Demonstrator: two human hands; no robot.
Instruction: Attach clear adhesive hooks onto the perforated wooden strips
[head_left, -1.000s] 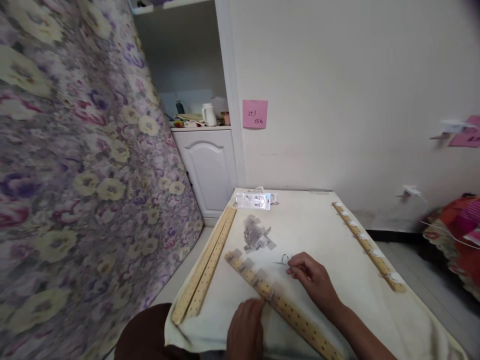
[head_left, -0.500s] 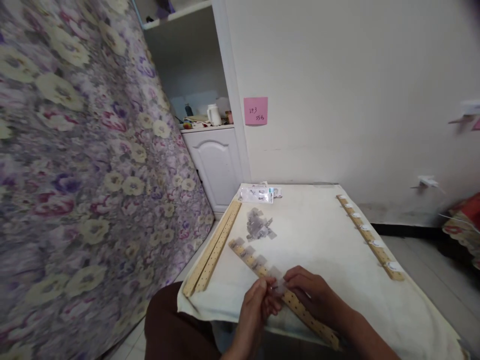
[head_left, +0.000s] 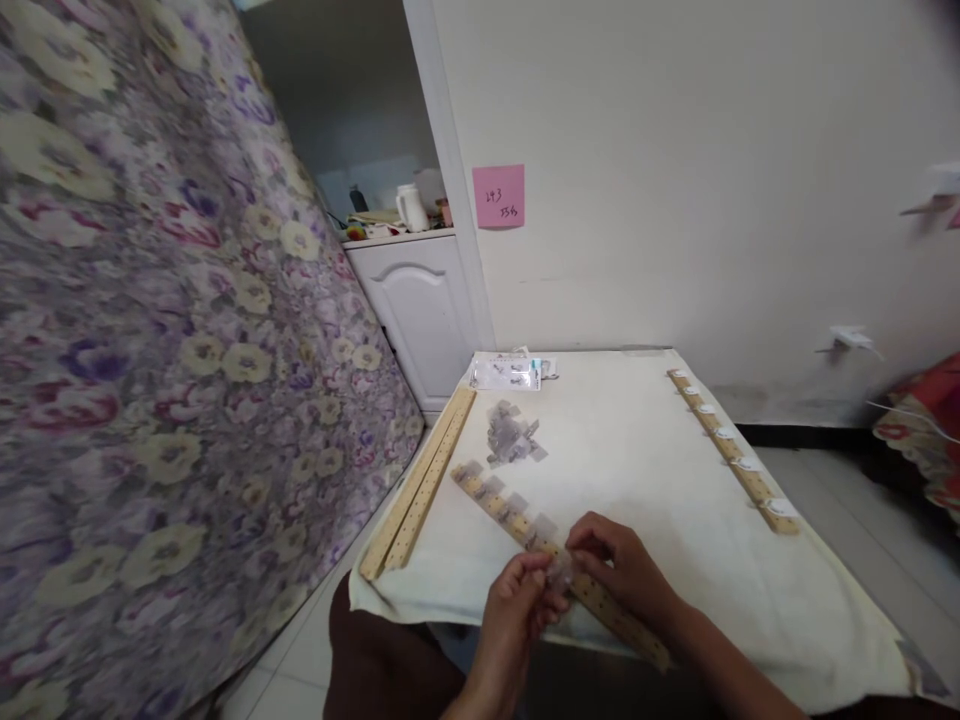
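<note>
A perforated wooden strip (head_left: 611,607) lies slantwise across the near part of the table, with several small clear plastic pieces (head_left: 515,503) fixed along its far half. Over the strip's middle, my left hand (head_left: 517,597) is closed, thumb and fingers pinching another small clear plastic piece (head_left: 559,573). My right hand (head_left: 626,568) rests by the strip from the other side, its fingers curled and their tips at this same piece. The fingers partly hide the piece and its fastening. Farther off lies a loose pile of similar plastic pieces (head_left: 510,436).
Two perforated wooden strips (head_left: 429,480) lie along the table's left edge. On the right, another strip (head_left: 739,462) carries several white pieces. Clear packaging (head_left: 506,374) sits at the back left of the cloth-covered table (head_left: 630,440). A floral curtain (head_left: 187,350) hangs at left.
The view has shifted, so the table sits slightly higher in it. My hands stay at the strip's middle, and the plastic piece between them now lies lower against the strip.
</note>
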